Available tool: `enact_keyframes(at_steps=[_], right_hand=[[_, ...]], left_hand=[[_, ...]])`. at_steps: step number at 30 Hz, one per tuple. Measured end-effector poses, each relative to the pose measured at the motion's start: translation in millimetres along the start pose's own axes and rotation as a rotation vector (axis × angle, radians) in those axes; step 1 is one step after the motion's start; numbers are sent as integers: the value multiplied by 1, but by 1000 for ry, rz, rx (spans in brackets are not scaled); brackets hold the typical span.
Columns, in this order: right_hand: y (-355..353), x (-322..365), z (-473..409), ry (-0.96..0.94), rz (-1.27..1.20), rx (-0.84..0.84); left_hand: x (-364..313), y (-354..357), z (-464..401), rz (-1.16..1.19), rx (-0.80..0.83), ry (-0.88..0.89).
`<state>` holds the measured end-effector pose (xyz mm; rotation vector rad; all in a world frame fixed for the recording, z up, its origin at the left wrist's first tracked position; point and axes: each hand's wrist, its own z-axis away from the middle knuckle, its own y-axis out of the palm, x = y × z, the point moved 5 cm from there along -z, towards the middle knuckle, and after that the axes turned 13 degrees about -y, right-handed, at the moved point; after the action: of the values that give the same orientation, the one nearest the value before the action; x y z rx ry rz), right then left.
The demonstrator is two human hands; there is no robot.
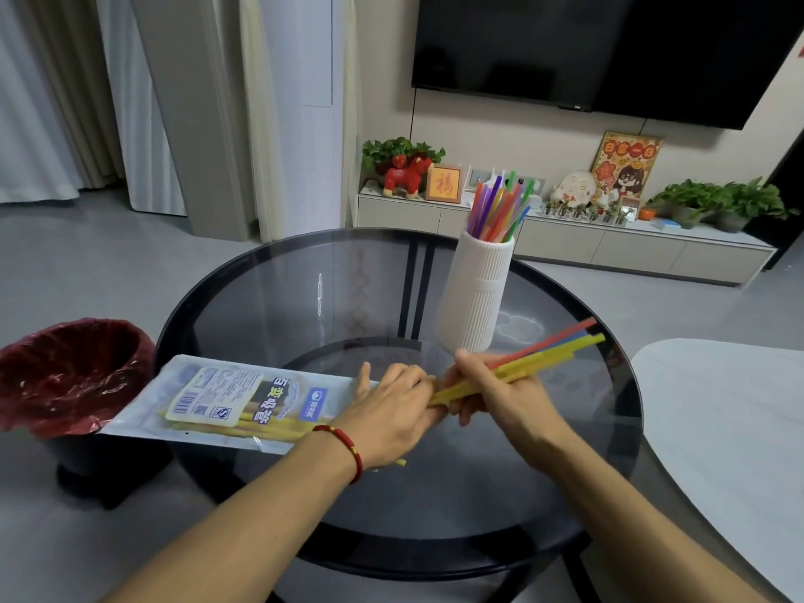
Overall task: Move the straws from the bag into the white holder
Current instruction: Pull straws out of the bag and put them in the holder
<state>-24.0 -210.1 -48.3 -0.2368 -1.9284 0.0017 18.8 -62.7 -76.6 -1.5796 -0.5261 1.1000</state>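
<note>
A round glass table (304, 298) bears everything. The bag (226, 398) lies flat at its left edge, overhanging toward a red-lined bin (69, 376), yellow straws still inside. The white holder (476, 293) stands upright mid-table, packed with coloured straws, bare glass around it. The left hand (387, 411) presses the bag's mouth; the right hand (491, 393) grips a bundle of straws (544, 350), just beside the holder's base

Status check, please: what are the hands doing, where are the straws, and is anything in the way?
Right hand grips a straw bunch; left hand presses the bag mouth. White holder upright, already part filled. Path to holder looks clear.
</note>
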Motion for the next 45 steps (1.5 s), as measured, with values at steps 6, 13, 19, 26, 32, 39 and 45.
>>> enact_keyframes(at_steps=[6, 13, 19, 26, 32, 39, 45], right_hand=[[-39, 49, -18, -76, 409, -95], [-23, 35, -27, 24, 777, 67], [-18, 24, -27, -3, 765, 47], [-30, 8, -20, 94, 590, -91], [-48, 24, -28, 52, 113, -432], [-70, 87, -88, -176, -33, -616], [-67, 116, -129, -298, 474, -604]], left_hand=[[29, -11, -3, -27, -61, -97], [33, 3, -5, -96, -3, -137], [28, 7, -7, -110, -4, -115], [23, 10, -9, 22, -25, -153], [7, -8, -15, 295, -174, -168], [0, -26, -12, 412, -281, -123], [4, -33, -12, 469, -295, -110]])
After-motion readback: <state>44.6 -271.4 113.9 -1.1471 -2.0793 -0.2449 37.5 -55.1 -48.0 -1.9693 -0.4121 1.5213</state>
